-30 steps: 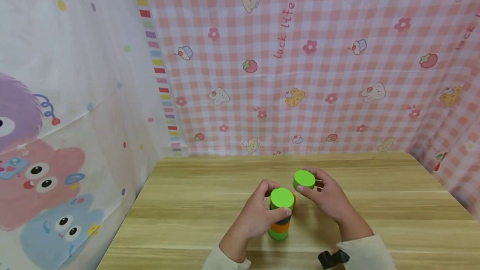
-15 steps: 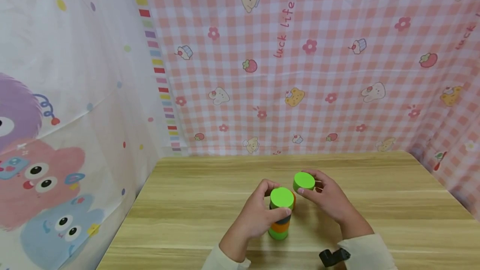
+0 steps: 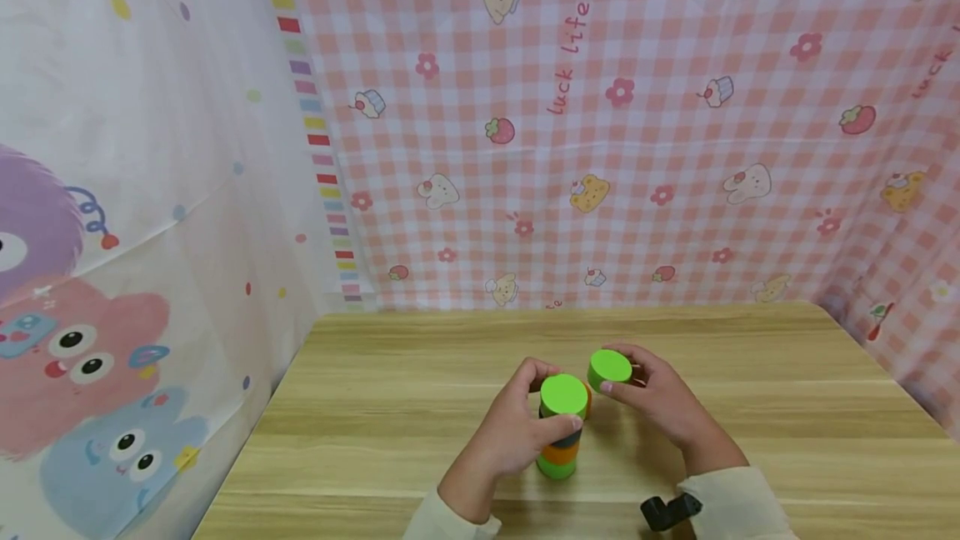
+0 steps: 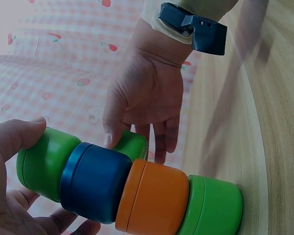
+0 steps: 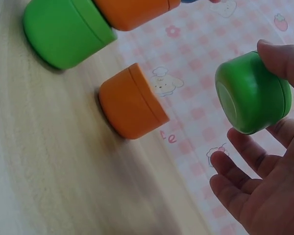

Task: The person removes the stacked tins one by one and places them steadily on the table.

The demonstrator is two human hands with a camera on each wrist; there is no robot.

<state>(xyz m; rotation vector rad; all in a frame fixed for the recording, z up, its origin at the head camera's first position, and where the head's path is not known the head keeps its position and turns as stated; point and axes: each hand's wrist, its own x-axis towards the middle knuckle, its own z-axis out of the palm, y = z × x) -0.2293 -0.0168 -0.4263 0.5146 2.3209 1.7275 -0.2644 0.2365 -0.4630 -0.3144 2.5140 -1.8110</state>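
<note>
1. The left hand (image 3: 517,433) sits low in the centre of the head view, fingers and thumb curled round the top of a stack of cups (image 3: 561,432), gripping it.
2. The stack stands on the wooden surface (image 3: 390,407); from the bottom it runs green, orange, blue, green, as the left wrist view shows (image 4: 137,188).
3. The right hand (image 3: 660,402), just right of the stack, pinches a loose green cup (image 3: 609,367) between thumb and fingertips and holds it clear of the surface, near the stack's top and a little to its upper right.
4. In the right wrist view the green cup (image 5: 252,93) lies tilted at the upper right, the fingers (image 5: 245,161) below it half open.
5. A lone orange cup (image 5: 132,100) stands on the surface at the middle of that view, between the stack's base and the held cup; in the head view the stack hides most of it.
6. A pink checked cloth (image 3: 637,123) hangs behind the surface, and a white cartoon-monster curtain (image 3: 112,232) fills the left side.
7. A dark wrist strap (image 3: 670,512) shows at the bottom edge by the right sleeve.
</note>
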